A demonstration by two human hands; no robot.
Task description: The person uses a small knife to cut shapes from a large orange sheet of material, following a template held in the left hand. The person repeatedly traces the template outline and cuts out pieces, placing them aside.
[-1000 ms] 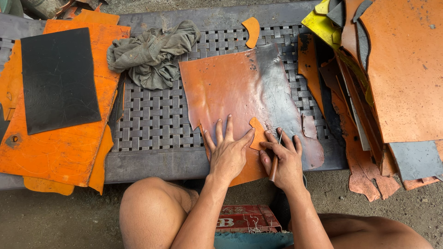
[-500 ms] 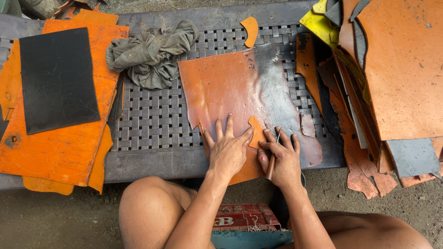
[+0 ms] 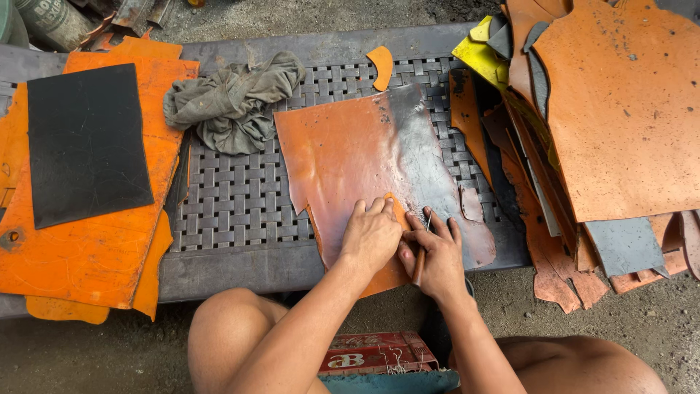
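Leather sheet [image 3: 364,157] beside crumpled rag [image 3: 232,102], orange stack [image 3: 620,109] right.

Glossy, smooth orange leather sheet [image 3: 364,160], matt black rough sheet [image 3: 84,142], crumpled grey cloth rag [image 3: 230,102], woven metal bench top [image 3: 233,197]

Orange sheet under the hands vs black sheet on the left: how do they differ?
The orange sheet is glossy with ragged, irregular edges; the black sheet is matte and cut nearly rectangular. The orange sheet lies straight on the woven bench, pinned by the left hand, with the right hand holding a thin tool at it; the black sheet rests untouched on an orange pile. Both lie flat.
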